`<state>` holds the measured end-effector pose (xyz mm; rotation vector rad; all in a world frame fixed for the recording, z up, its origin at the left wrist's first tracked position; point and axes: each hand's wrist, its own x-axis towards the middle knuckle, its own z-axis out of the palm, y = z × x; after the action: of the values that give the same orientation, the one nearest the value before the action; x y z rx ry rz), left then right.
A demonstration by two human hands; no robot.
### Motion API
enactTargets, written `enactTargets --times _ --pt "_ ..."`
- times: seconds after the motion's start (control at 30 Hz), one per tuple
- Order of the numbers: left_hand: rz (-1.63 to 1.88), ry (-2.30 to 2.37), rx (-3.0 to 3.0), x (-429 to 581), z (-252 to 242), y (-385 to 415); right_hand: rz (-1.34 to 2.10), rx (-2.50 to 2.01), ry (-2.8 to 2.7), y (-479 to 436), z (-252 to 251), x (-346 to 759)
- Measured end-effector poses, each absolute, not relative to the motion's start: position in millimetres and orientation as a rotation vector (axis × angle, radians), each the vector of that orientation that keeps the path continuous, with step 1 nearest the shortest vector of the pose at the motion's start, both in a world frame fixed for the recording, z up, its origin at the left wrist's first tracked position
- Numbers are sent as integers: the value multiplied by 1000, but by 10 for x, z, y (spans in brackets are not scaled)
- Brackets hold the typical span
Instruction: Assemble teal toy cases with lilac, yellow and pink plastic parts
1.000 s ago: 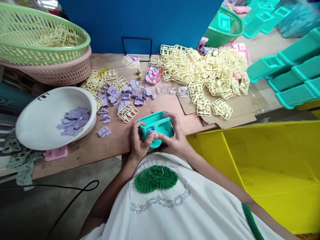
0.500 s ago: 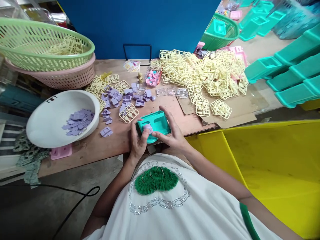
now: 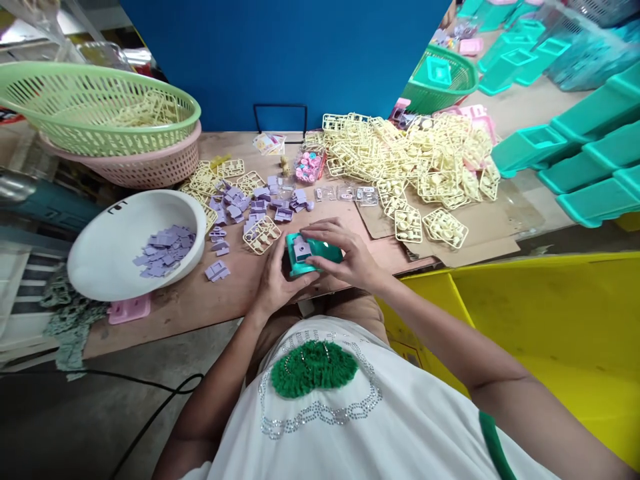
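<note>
My left hand (image 3: 276, 280) is wrapped around the near left end of a teal plastic housing (image 3: 327, 251), holding it just above the table's front edge. In the housing's left end sits a small purple plastic part (image 3: 301, 249) with a dark round spot. My right hand (image 3: 347, 257) reaches over the housing from the right, its fingers bent across the top and the thumb along the near side, close to the purple part. Part of the housing is hidden under the right fingers. Left of my hands lie a cream sprue frame (image 3: 261, 235) and loose purple pieces (image 3: 235, 202).
A white bowl (image 3: 95, 267) with purple pieces stands left, before stacked green (image 3: 60, 100) and pink baskets (image 3: 155, 165). Cream sprue frames (image 3: 370, 147) are heaped at the back on cardboard (image 3: 480, 243). Teal housings (image 3: 590, 153) are stacked right; a yellow bin (image 3: 540, 320) stands below.
The housing has turned and tilted in my hands. My left thumb has come off the purple part, which now shows its face, and my right fingers have moved left over the housing.
</note>
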<state>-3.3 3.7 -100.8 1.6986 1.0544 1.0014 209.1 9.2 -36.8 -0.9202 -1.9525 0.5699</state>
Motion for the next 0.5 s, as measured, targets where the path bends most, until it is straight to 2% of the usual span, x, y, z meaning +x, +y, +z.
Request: enactTargets --times 0.33,0.5 --pt "1049 1134 1669 -47 -1076 100 663 -797 -2001 257 -404 2105" --pt "1083 1211 1732 -40 -1084 94 793 -913 -1584 241 -316 2120"
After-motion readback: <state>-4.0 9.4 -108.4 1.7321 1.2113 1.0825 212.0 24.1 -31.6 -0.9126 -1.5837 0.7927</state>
